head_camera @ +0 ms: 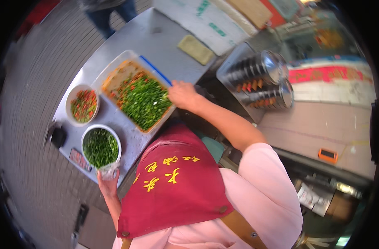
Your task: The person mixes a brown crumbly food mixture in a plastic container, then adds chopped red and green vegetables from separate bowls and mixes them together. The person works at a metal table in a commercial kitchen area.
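Observation:
A rectangular clear plastic tub (134, 93) holds chopped green onions over an orange-red mix, with a blue strip along one side. At its near right corner, my right hand (182, 95) grips the rim beside the end of that strip. My left hand (108, 183) holds crumpled clear plastic (108, 170) against the near edge of a white bowl (119, 141) of chopped greens (100, 147). Another white bowl (70, 114), with chopped red and green peppers (83, 105), stands beyond it, left of the tub.
The metal table (136, 34) bears a folded yellowish cloth (195, 49), a dark object (58, 137) and a patterned card-like item (80, 159). White foam boxes (205, 23) adjoin its far right. Stacked metal containers (261, 79) stand rightward. A person's legs (111, 17) are beyond the table.

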`<state>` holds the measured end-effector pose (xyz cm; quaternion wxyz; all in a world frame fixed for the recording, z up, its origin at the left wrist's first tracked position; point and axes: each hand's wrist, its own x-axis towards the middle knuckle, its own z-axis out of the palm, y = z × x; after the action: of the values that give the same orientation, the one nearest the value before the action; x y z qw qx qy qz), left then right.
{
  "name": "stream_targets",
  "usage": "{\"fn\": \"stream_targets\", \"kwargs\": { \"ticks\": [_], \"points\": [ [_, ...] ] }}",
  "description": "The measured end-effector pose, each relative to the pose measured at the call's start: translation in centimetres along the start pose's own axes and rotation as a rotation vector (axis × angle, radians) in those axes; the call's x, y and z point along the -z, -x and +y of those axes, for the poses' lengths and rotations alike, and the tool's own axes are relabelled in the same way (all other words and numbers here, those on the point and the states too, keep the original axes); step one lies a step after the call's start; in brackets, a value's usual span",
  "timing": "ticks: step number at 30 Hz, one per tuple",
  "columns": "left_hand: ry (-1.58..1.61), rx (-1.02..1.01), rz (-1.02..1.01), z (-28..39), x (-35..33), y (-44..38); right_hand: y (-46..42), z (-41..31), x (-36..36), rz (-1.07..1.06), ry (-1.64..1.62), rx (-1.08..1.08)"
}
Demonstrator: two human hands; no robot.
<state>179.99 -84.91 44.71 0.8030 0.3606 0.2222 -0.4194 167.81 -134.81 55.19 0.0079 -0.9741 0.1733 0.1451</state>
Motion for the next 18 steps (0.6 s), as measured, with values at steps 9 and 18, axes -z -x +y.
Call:
{"fn": "stream_targets", "kwargs": {
  "ticks": [9, 18],
  "points": [
    [-0.12, -0.256, 0.321, -3.9, -4.3, 0.4, -1.3, 4.2, -2.7, -0.073, 0.107, 0.456],
    [-0.088, -0.597, 0.656, -8.8, -8.0, 0.6, -4.6, 5.1, -2.0, -0.075, 0.062, 0.836]
  ]
}}
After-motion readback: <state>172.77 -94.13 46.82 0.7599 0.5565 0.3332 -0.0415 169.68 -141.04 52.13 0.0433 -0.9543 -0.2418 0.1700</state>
